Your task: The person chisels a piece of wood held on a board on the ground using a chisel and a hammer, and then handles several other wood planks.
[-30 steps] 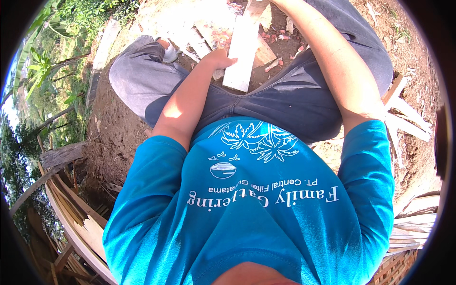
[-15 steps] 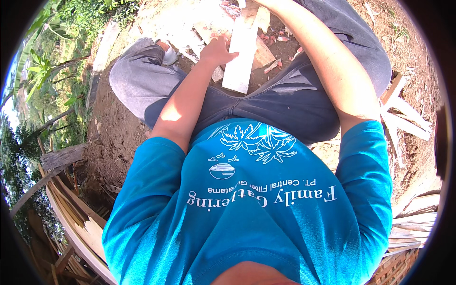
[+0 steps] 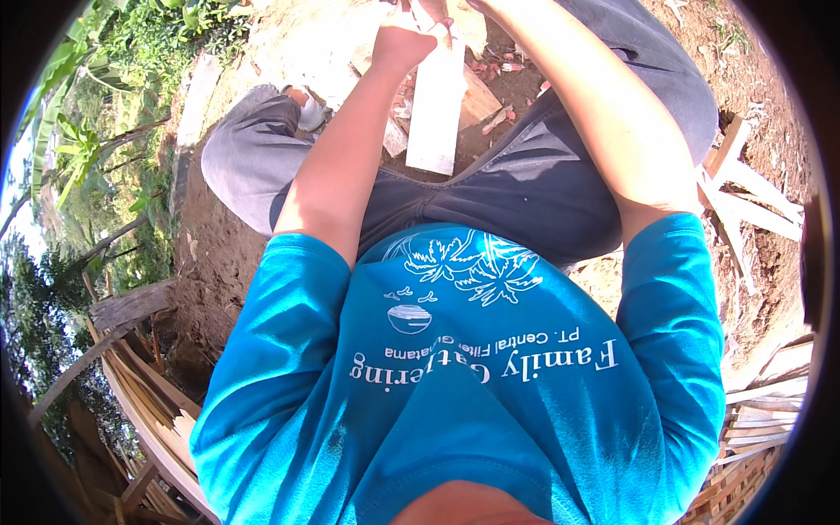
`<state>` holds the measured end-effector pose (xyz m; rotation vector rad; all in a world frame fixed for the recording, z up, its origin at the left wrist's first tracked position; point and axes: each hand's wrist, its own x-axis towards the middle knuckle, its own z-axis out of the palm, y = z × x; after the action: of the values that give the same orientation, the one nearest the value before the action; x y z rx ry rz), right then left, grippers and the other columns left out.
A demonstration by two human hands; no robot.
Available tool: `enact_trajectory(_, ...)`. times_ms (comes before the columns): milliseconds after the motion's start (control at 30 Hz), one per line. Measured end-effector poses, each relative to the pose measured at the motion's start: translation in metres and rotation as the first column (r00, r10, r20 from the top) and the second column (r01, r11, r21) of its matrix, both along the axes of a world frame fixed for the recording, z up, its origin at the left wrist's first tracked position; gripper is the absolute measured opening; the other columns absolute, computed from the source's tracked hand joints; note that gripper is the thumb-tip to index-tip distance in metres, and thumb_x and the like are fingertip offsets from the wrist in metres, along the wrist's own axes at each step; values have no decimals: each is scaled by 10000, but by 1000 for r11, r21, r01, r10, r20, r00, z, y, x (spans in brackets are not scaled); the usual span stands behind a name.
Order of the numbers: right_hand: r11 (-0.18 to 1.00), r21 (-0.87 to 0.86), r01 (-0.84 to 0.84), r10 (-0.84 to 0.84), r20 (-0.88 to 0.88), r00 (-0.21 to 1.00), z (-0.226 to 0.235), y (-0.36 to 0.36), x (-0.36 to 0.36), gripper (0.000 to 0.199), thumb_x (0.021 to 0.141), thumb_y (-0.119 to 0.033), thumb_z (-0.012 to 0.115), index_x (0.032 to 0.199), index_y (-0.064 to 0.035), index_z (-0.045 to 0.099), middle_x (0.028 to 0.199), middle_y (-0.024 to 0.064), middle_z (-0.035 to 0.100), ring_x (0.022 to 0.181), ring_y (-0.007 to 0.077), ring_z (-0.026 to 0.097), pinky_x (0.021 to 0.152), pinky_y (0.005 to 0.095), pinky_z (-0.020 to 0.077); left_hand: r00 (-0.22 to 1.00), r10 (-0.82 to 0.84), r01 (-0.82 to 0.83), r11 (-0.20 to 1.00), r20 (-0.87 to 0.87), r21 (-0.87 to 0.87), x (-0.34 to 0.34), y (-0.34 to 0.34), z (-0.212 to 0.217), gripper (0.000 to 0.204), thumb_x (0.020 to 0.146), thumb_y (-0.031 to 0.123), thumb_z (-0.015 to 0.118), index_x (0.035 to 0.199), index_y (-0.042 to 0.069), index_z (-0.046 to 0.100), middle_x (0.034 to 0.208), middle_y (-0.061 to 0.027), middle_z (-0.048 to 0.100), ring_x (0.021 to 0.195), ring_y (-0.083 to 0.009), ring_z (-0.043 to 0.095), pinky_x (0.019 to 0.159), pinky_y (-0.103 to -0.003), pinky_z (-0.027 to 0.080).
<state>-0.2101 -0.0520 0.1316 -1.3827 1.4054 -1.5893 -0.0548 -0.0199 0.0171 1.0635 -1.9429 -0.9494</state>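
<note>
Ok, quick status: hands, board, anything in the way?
Left grip at pale board's upper part, hold unclear. Right grip past the top edge, unseen. Board between the legs, near end visible. Tan wood piece close on its right.

Bright sunlight | upper ground [image 3: 278, 52] glaring white | shirt [image 3: 464, 437] shadow-creased | edges bent, corners black

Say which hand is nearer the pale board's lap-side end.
Left. The left hand is at the pale board, well up from that end; the right hand is farther, mostly cut off at the picture's top.
</note>
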Motion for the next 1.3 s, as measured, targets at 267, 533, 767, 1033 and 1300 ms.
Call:
enact_trajectory(267,999,-43,27,-3,488,873,127,52,-29,206,1023,-271,565,1054,-74,614,884,57,684,795,175,634,730,341,522,980,-118,130,990,161,-62,16,-45,-2,232,922,179,615,1081,19,672,932,-174,705,888,-289,682,788,-398,557)
enact_trajectory(533,994,-72,83,-31,537,843,138,77,-59,189,1023,-270,559,1103,-101,587,938,46,652,852,190,628,766,376,509,983,-20,20,1000,185,6,17,-39,5,267,948,207,614,1141,30,666,995,-161,713,904,-270,685,808,-396,554)
enact_trajectory(767,997,-43,58,-29,496,868,134,75,-55,184,1019,-272,569,1068,-98,599,931,43,649,844,180,629,760,362,509,959,-2,-34,992,283,119,21,-41,0,426,934,314,616,1264,48,589,1137,-156,673,1029,-271,655,867,-377,540)
enact_trajectory(1033,998,-40,41,-12,553,833,138,76,-54,168,1022,-256,575,1080,-98,588,902,27,633,812,155,620,754,324,503,705,-92,-104,967,703,231,28,-52,-35,672,933,509,594,1432,74,476,1317,-130,624,1178,-265,619,942,-356,522)
enact_trajectory(1300,997,-62,42,-18,341,940,127,75,-63,214,996,-272,639,1077,-75,623,897,26,622,806,129,598,750,308,497,777,11,-108,987,630,116,22,-41,-20,555,955,483,553,1312,59,580,1242,-74,677,1086,-233,657,913,-326,516)
